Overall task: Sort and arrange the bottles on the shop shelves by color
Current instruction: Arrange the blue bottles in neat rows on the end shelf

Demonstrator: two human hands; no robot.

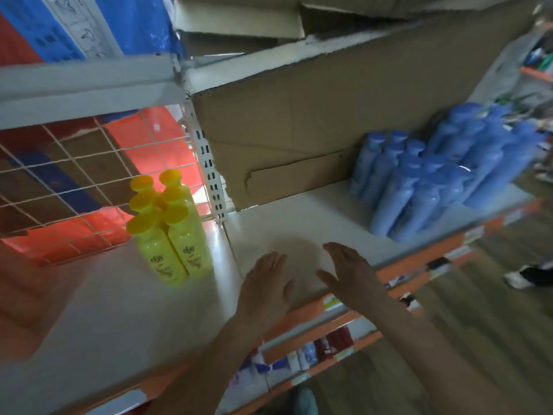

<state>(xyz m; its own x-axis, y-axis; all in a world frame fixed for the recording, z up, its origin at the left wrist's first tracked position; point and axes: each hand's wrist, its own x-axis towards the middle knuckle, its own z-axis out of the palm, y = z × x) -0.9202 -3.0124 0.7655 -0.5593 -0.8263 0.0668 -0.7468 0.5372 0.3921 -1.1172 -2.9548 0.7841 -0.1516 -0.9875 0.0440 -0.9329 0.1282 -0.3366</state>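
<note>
Several yellow bottles with yellow caps stand in a tight cluster on the white shelf, left of the shelf divider. Several blue bottles stand packed together at the right end of the same shelf. My left hand and my right hand hover side by side over the bare stretch of shelf between the two groups. Both hands are flat with fingers apart and hold nothing. The picture is blurred by motion.
A large cardboard box stands at the back of the shelf behind the blue bottles. A wire grid backs the left bay. Lower shelves with orange edges carry mixed bottles. A wooden floor lies to the right.
</note>
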